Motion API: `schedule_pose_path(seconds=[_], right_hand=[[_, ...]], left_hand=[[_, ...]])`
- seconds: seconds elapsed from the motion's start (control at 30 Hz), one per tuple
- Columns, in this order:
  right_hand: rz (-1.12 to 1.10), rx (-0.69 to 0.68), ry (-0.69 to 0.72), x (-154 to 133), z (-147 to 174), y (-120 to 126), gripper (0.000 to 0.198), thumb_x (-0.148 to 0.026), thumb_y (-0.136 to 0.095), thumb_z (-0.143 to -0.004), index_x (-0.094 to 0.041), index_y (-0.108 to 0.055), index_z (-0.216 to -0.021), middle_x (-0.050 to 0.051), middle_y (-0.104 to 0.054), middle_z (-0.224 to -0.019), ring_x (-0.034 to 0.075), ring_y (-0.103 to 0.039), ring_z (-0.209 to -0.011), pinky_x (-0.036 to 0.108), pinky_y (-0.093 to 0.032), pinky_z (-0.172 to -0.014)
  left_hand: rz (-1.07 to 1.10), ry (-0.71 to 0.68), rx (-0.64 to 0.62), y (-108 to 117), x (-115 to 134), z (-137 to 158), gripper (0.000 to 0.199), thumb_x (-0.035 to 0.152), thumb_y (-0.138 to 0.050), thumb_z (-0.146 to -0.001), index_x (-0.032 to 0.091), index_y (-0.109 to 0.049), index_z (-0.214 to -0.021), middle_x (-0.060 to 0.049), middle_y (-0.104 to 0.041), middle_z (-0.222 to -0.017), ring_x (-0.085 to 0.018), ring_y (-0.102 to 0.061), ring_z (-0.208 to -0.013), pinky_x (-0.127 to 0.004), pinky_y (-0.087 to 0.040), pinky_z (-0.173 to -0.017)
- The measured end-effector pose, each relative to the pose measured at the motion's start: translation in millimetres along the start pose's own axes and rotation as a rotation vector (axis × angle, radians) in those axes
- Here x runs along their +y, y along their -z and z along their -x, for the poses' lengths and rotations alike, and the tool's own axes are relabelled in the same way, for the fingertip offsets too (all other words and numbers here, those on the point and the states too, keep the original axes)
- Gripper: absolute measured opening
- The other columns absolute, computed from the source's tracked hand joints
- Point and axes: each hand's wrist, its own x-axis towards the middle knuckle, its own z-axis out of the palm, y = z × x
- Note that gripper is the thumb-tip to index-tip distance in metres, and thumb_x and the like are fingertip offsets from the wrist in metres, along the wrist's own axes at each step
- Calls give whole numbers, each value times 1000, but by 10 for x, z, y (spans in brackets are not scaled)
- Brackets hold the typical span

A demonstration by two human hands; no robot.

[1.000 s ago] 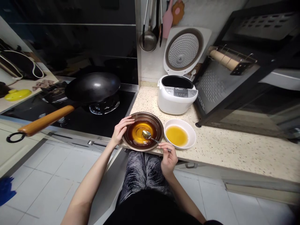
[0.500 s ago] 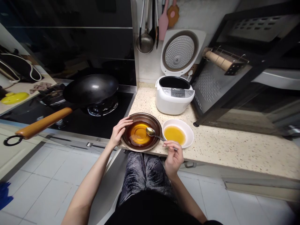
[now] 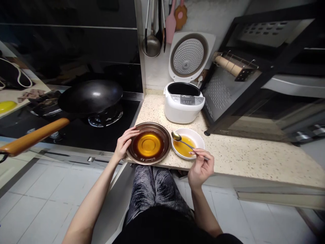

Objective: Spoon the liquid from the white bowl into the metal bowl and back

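Observation:
A brown metal bowl (image 3: 166, 139) of dark amber liquid stands near the counter's front edge. My left hand (image 3: 123, 144) lies along its left rim with fingers stretched out, touching it without wrapping round it. My right hand (image 3: 201, 167) is closed on the handle of a metal spoon (image 3: 187, 145). The spoon's head hangs over the left rim of a white bowl (image 3: 198, 139), which holds yellow liquid. Whether the spoon carries liquid is hard to make out. The two bowls stand side by side, almost touching.
Behind the bowls stands a white rice cooker (image 3: 183, 112), lid raised. On the stove to the left sits a black wok (image 3: 90, 96), its wooden handle (image 3: 38, 135) jutting toward the front. A black-framed rack (image 3: 235, 108) borders the counter (image 3: 243, 156) on the right.
My right hand has moved right, carrying the spoon from over the brown bowl to over the white bowl. My left hand stays at the brown bowl's rim. The whole view has shifted slightly.

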Motion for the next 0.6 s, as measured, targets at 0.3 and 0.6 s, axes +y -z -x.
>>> schedule_pose_path(seconds=[0.3,0.6], right_hand=[[140,-38,98,162,-83,257,13,-25,-57,-103,-20,-65,-94,5,-69,-89,21,-70,-89,39,-57,-83],[273,-318,391,259,-110,408,18,-14,-51,-101,-23,-66,-104,6,-74,-93,21,-72,-89,39,-58,-77]], left_hand=[[-5,15,-3,5,2,4,40,39,-47,-105,20,-75,-127,-14,-72,-135,-37,-53,-143,-62,-38,-121],[-2,12,7,-5,9,-7,40,41,-48,-105,20,-76,-125,-13,-74,-132,-37,-54,-142,-63,-39,-121]])
